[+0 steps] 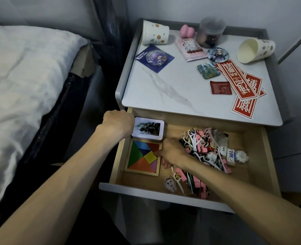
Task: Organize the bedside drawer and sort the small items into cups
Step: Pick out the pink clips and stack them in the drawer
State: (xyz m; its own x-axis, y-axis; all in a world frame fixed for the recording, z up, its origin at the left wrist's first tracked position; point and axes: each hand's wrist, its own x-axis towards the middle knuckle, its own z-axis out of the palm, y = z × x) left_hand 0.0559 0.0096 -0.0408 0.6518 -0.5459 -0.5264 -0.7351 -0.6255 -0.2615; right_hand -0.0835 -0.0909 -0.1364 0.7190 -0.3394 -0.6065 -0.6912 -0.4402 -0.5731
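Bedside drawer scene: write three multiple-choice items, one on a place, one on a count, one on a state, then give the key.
1. Where does the coloured puzzle tray lie?
A. On the bed
B. In the drawer's left part
C. On the tabletop

2. How many paper cups stand or lie on the tabletop?
A. Two
B. Four
C. None

3. How is the right-hand cup placed?
A. Upright
B. Upside down
C. On its side

Key: 1 B, the tray sits in the drawer below the white tin, beside the right hand. 2 A, one cup at the back left, one at the right. 3 C, its open mouth faces sideways.
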